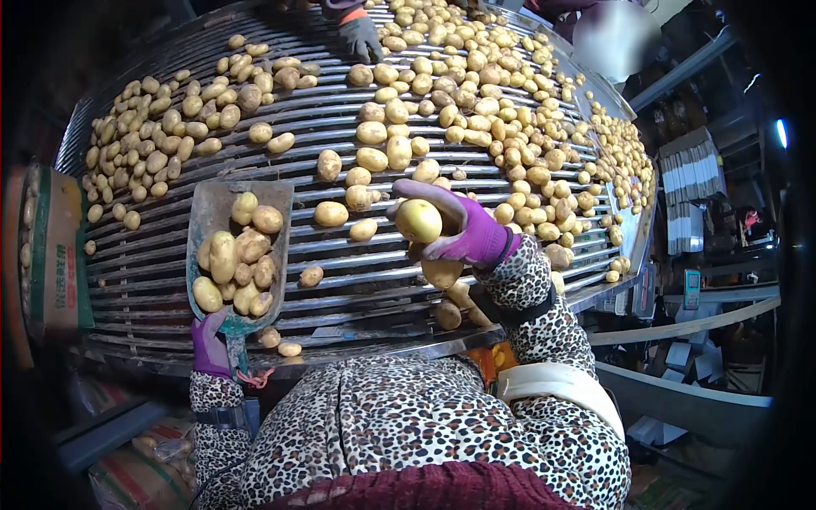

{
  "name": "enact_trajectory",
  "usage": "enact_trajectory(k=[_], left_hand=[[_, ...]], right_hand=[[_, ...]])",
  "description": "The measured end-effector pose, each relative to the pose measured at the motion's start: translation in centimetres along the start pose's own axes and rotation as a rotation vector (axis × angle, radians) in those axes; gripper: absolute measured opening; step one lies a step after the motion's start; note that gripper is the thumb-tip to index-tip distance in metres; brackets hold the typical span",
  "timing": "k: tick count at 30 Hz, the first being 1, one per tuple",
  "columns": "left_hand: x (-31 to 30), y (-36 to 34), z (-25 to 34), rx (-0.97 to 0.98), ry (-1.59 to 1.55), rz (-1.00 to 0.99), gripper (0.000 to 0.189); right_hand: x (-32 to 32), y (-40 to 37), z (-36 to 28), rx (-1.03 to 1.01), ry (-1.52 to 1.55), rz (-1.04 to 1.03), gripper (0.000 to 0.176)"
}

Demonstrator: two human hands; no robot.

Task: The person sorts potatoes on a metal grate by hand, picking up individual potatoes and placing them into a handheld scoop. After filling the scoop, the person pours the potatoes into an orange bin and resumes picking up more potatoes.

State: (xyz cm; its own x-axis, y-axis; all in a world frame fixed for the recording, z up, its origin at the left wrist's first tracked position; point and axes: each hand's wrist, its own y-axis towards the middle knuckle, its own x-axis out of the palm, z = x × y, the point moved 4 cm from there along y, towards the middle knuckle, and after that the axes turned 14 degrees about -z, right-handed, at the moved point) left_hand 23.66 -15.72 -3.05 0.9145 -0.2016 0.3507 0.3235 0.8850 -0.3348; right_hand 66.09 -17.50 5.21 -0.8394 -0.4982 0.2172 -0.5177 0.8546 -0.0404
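My left hand (211, 347), in a purple glove, is closed at the near end of a worn scoop (209, 204), beside its green handle. Several potatoes (223, 257) lie in the scoop, which rests over the bars of a sorting table (149, 293). To the right, my purple-gloved right hand (463, 225) is curled around a large yellow potato (418, 221). A second potato (442, 274) shows just under that hand; whether the fingers touch it cannot be made out. Loose potatoes (347, 212) lie on the bars left of my right hand.
Potatoes (484, 106) cover much of the table's far and right parts, with another group (161, 127) at left. A co-worker's grey-gloved hand (363, 38) reaches in at the far edge. A printed sack (64, 255) stands left; stacked cartons (693, 178) are at right.
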Motion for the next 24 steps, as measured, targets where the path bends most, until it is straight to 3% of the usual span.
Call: enact_trajectory(k=[3,4,6,9,12,13,14,16,17,19,20,22,24], left_hand=[[-0.2,0.0,0.0,0.002,0.004,-0.005,0.037],[-0.2,0.0,-0.1,0.001,0.006,-0.007,0.036],[-0.5,-0.1,-0.1,0.001,0.007,-0.008,0.036],[-0.4,0.3,-0.3,-0.010,-0.004,-0.027,0.034],[-1.1,0.6,-0.7,0.043,0.039,-0.023,0.029],[-1.3,0.3,-0.5,0.049,0.112,-0.014,0.027],[-4.1,1.0,-2.1,0.077,0.310,-0.010,0.026],[-3.3,0.8,-2.0,0.108,0.315,0.081,0.025],[-2.1,0.6,-1.3,0.085,0.219,0.067,0.026],[-2.1,0.6,-0.9,-0.020,0.097,0.037,0.033],[-3.0,0.5,-1.5,-0.040,0.210,0.151,0.039],[-3.7,0.8,-2.2,-0.115,0.190,0.197,0.044],[-2.4,0.1,-0.8,-0.121,0.149,0.197,0.050]], right_hand=[[1.2,0.2,-0.3,0.032,0.187,0.007,0.097],[2.1,0.1,-0.8,0.000,0.286,-0.053,0.089],[3.2,0.9,0.4,-0.036,0.448,-0.054,0.087],[4.2,0.9,0.6,0.080,0.513,-0.066,0.085],[5.4,3.2,2.3,0.147,0.386,-0.082,0.075],[6.3,4.6,2.6,0.161,0.199,-0.009,0.080],[6.6,5.7,3.5,0.211,0.202,-0.075,0.071],[8.1,8.7,4.9,0.194,0.070,-0.033,0.064],[9.2,10.0,5.1,0.213,0.100,-0.073,0.052],[11.4,12.5,5.0,0.199,0.026,-0.204,0.050],[12.5,13.7,5.6,0.239,0.041,-0.242,0.050],[14.5,15.5,6.0,0.224,0.066,-0.285,0.055],[14.5,15.8,7.6,0.277,-0.076,-0.163,0.066]])
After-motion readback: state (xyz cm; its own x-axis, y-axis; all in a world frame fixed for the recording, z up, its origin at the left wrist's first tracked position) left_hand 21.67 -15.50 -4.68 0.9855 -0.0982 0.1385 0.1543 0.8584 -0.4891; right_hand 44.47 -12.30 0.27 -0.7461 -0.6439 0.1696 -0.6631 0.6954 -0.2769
